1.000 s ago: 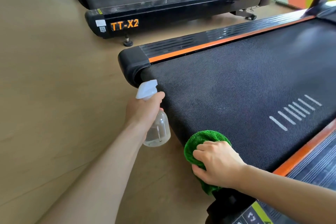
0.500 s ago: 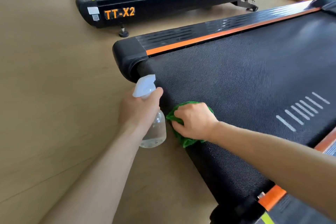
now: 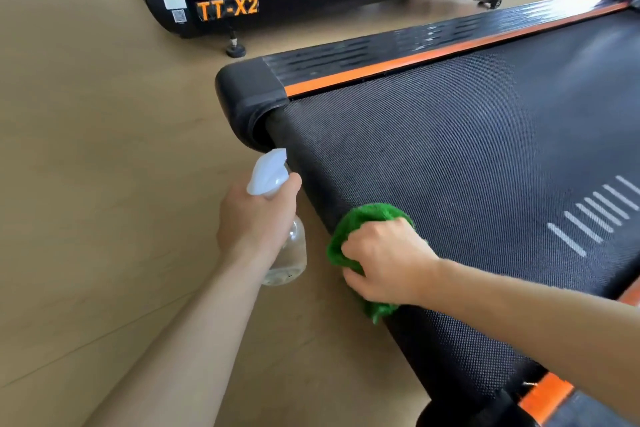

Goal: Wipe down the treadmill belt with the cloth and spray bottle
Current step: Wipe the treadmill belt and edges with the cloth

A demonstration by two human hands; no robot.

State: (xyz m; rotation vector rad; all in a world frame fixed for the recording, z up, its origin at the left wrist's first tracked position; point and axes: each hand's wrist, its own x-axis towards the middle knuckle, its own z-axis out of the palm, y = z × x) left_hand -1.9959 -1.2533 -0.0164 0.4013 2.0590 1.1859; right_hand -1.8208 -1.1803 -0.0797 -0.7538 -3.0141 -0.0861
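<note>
The black textured treadmill belt fills the right of the view, its rear end curving down toward the floor. My right hand grips a bunched green cloth and presses it on the belt's rear edge. My left hand holds a clear spray bottle with a white trigger head, just left of the belt's end over the floor. The nozzle points up toward the roller end. A little liquid sits in the bottle's bottom.
An orange strip and black side rail run along the belt's far side, ending in a rounded black end cap. A second treadmill marked TT-X2 stands behind on the tan wooden floor. White stripes mark the belt.
My right hand slid the cloth along the belt's rear edge toward the bottle, then back a little to the right. The left hand with the bottle stayed about where it was.
</note>
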